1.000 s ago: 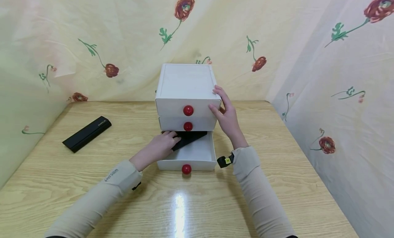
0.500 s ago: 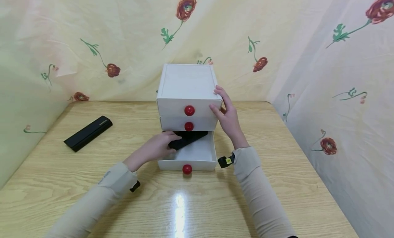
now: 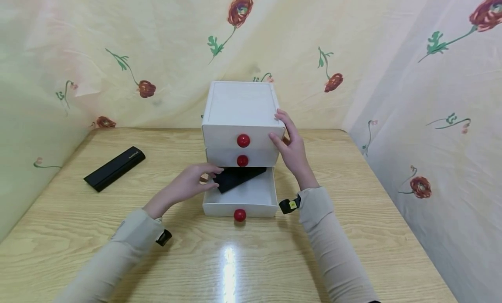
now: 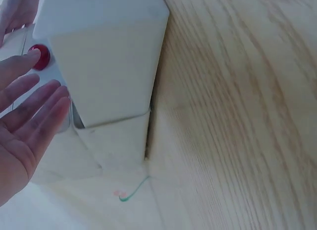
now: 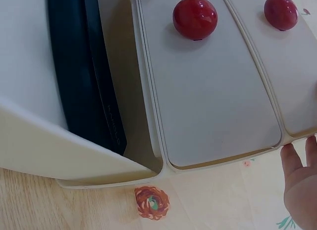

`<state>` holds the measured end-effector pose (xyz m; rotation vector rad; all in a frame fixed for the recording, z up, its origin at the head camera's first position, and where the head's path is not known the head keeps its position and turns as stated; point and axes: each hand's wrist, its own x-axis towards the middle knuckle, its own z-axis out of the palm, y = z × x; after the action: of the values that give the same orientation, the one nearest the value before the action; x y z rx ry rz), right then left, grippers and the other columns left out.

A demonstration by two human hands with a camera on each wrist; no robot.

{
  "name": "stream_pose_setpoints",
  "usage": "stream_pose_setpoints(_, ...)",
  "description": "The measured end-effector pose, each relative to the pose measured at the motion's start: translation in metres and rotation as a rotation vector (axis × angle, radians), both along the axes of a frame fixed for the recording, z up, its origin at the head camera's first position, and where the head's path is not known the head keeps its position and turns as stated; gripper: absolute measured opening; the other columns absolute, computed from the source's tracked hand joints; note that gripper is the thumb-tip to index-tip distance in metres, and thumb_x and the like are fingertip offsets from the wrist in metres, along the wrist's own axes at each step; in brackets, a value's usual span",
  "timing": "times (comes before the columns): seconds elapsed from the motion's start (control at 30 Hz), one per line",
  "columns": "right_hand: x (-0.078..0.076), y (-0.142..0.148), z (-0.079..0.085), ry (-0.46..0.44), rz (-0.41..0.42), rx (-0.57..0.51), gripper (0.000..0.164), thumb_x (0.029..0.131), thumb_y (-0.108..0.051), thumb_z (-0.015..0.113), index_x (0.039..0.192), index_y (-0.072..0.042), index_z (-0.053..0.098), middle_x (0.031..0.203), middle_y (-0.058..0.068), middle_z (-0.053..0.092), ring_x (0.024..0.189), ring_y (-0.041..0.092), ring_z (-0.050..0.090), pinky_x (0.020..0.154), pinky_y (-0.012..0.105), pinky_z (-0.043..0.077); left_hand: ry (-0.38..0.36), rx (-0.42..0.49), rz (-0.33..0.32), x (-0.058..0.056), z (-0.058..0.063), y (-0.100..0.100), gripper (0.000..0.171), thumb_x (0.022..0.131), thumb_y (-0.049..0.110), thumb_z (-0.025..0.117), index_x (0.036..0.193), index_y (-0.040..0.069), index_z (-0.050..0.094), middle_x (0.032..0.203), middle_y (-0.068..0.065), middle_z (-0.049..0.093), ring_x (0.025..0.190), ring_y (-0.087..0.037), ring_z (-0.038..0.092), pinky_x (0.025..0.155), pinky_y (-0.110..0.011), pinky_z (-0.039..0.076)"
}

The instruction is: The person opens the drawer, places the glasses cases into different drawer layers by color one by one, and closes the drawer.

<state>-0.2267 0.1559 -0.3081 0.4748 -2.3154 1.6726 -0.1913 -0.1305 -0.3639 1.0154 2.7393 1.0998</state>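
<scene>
A white three-drawer cabinet (image 3: 241, 105) with red knobs stands on the table, its bottom drawer (image 3: 256, 210) pulled out. A long black case (image 3: 239, 176) lies slanted inside that drawer; small lettering shows along its edge in the right wrist view. My left hand (image 3: 188, 182) is at the drawer's left side beside the case, thumb and fingers spread with nothing between them. At the cabinet's upper right front corner, my right hand (image 3: 293, 153) rests with the thumb on the front face and fingers along the side and top edge.
Another long black case (image 3: 114, 169) lies on the wooden table (image 3: 353, 233) to the left. Flower-printed cloth (image 3: 176, 55) hangs behind the table and along both sides. The upper two drawers are closed.
My left hand has let go of the black case in the drawer and drawn back to the left, its fingers spreading. My right hand has stayed at the cabinet's corner.
</scene>
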Motion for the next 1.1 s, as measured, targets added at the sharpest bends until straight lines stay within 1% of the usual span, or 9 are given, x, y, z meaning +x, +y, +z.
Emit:
stream_pose_setpoints(0.13, 0.009, -0.003, 0.009, -0.011, -0.003, 0.010, 0.052, 0.098, -0.015, 0.056, 0.147, -0.010, 0.038, 0.160, 0.001, 0.027, 0.150, 0.021, 0.021, 0.115, 0.057, 0.029, -0.021, 0.039, 0.020, 0.000, 0.000, -0.009, 0.037, 0.086, 0.004, 0.071, 0.121, -0.004, 0.063, 0.115, -0.021, 0.068, 0.101, -0.033, 0.066, 0.080, -0.040, 0.060)
stream_pose_setpoints(0.27, 0.011, -0.004, 0.011, -0.012, -0.003, 0.014, 0.055, 0.098, -0.015, 0.056, 0.149, -0.012, 0.035, 0.160, 0.002, 0.026, 0.150, 0.022, 0.021, 0.115, 0.058, 0.029, -0.028, 0.043, 0.056, 0.000, -0.001, -0.021, 0.038, 0.087, 0.008, 0.070, 0.124, -0.002, 0.063, 0.117, -0.019, 0.068, 0.102, -0.032, 0.066, 0.079, -0.038, 0.060)
stream_pose_setpoints(0.43, 0.009, -0.005, 0.009, 0.010, 0.000, -0.005, 0.055, 0.098, -0.014, 0.057, 0.148, -0.010, 0.036, 0.160, 0.003, 0.028, 0.149, 0.024, 0.022, 0.114, 0.058, 0.031, -0.045, 0.035, 0.123, -0.001, 0.000, -0.040, 0.041, 0.089, 0.012, 0.069, 0.129, 0.002, 0.060, 0.119, -0.018, 0.068, 0.103, -0.032, 0.065, 0.079, -0.037, 0.060)
stream_pose_setpoints(0.57, 0.009, -0.005, 0.008, 0.025, 0.005, -0.018, 0.052, 0.097, -0.011, 0.057, 0.145, -0.007, 0.039, 0.159, 0.004, 0.029, 0.149, 0.024, 0.023, 0.113, 0.059, 0.032, -0.028, 0.007, 0.172, -0.001, -0.002, -0.059, 0.042, 0.090, 0.011, 0.068, 0.131, 0.001, 0.058, 0.117, -0.019, 0.068, 0.103, -0.033, 0.066, 0.079, -0.038, 0.060)
stream_pose_setpoints(0.73, 0.010, -0.004, 0.009, 0.021, 0.007, -0.019, 0.051, 0.097, -0.011, 0.057, 0.144, -0.006, 0.039, 0.159, 0.003, 0.029, 0.149, 0.024, 0.023, 0.114, 0.058, 0.031, -0.017, -0.036, 0.227, -0.003, -0.007, -0.083, 0.043, 0.092, 0.011, 0.066, 0.132, 0.000, 0.056, 0.117, -0.020, 0.068, 0.101, -0.032, 0.066, 0.080, -0.042, 0.059)
stream_pose_setpoints(0.9, 0.009, -0.003, 0.008, 0.016, 0.010, -0.022, 0.050, 0.097, -0.011, 0.057, 0.144, -0.006, 0.039, 0.159, 0.003, 0.028, 0.149, 0.023, 0.022, 0.114, 0.058, 0.031, 0.036, -0.049, 0.288, -0.002, -0.009, -0.106, 0.044, 0.091, 0.010, 0.067, 0.131, -0.002, 0.057, 0.115, -0.020, 0.069, 0.096, -0.033, 0.068, 0.076, -0.044, 0.059)
stream_pose_setpoints(1.0, -0.001, 0.001, -0.003, 0.030, 0.005, -0.019, 0.050, 0.097, -0.015, 0.058, 0.144, -0.011, 0.041, 0.158, -0.003, 0.030, 0.149, 0.019, 0.023, 0.114, 0.058, 0.032, 0.058, -0.084, 0.330, 0.000, -0.008, -0.120, 0.044, 0.090, 0.011, 0.068, 0.132, -0.001, 0.056, 0.114, -0.020, 0.069, 0.095, -0.033, 0.068, 0.077, -0.047, 0.058)
stream_pose_setpoints(1.1, -0.008, 0.004, -0.010, 0.028, 0.000, -0.020, 0.051, 0.097, -0.017, 0.059, 0.145, -0.015, 0.041, 0.158, -0.007, 0.029, 0.149, 0.016, 0.023, 0.114, 0.057, 0.031, 0.052, -0.131, 0.365, 0.000, -0.007, -0.131, 0.046, 0.091, 0.014, 0.067, 0.133, -0.001, 0.055, 0.116, -0.021, 0.068, 0.097, -0.035, 0.068, 0.078, -0.050, 0.056)
